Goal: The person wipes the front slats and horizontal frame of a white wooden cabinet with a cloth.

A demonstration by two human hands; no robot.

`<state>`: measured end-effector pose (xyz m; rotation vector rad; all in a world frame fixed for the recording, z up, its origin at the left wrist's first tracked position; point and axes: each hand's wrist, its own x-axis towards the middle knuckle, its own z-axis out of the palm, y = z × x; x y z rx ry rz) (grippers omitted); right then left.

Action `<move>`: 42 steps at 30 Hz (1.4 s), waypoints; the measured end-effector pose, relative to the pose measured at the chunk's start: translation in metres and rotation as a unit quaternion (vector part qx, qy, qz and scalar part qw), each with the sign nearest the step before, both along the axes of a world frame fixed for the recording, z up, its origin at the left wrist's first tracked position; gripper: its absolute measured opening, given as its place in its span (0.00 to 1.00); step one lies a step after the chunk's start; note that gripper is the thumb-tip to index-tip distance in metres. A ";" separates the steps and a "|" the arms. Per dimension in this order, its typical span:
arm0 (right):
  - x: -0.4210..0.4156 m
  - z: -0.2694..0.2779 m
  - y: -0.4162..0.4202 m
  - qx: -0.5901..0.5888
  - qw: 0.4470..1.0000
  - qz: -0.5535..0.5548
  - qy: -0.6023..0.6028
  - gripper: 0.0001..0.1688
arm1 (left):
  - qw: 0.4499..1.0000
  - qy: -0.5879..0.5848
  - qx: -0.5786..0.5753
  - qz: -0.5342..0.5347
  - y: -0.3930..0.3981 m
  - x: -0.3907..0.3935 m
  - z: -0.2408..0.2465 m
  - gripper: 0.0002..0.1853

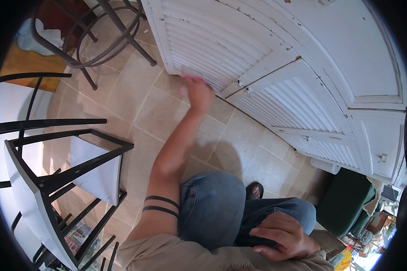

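Observation:
My left hand (200, 93) is stretched out low at the white louvered cabinet door (210, 44), near its bottom edge. It is blurred and closed around a pink thing (194, 77), perhaps a cloth or sponge, mostly hidden by the fingers. The pink thing is against or just in front of the lower slats; contact cannot be told. My right hand (281, 235) rests over my thigh in blue jeans (274, 206), fingers loosely bent and apart, holding nothing. The cabinet's white paint is chipped along the frames.
Beige floor tiles (162, 105) run below the cabinet. A metal stool (98, 64) stands at the upper left. A black-framed shelf unit with marbled panels (98, 169) is close on my left. At the right are a white object (325, 166) beside the cabinet base and a dark green upholstered seat (342, 200).

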<state>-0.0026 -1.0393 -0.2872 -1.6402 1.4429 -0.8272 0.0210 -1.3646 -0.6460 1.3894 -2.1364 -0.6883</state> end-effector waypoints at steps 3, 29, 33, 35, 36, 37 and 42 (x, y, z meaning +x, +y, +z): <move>0.003 -0.002 -0.011 0.004 1.000 0.028 -0.002 0.24 | 0.992 -0.042 0.063 -0.098 0.059 -0.017 -0.017 0.29; -0.004 -0.005 -0.002 0.002 1.000 0.002 -0.009 0.23 | 0.995 0.018 -0.088 -0.049 0.060 -0.012 -0.038 0.21; -0.006 -0.001 0.004 0.010 1.000 -0.015 -0.005 0.24 | 0.995 0.055 0.052 0.067 -0.036 0.016 -0.027 0.20; -0.008 -0.001 0.006 -0.001 1.000 -0.024 -0.002 0.24 | 0.995 0.018 -0.059 0.074 -0.031 0.010 -0.031 0.18; -0.009 -0.001 0.006 -0.008 1.000 -0.026 -0.002 0.24 | 0.992 -0.010 -0.095 0.079 -0.023 0.011 -0.037 0.18; -0.009 0.000 0.005 -0.012 1.000 -0.024 -0.008 0.24 | 0.987 -0.037 -0.133 0.083 -0.018 0.011 -0.040 0.18; -0.006 -0.002 0.001 -0.015 1.000 -0.018 -0.016 0.23 | 0.993 -0.071 0.017 -0.096 0.042 -0.006 -0.033 0.21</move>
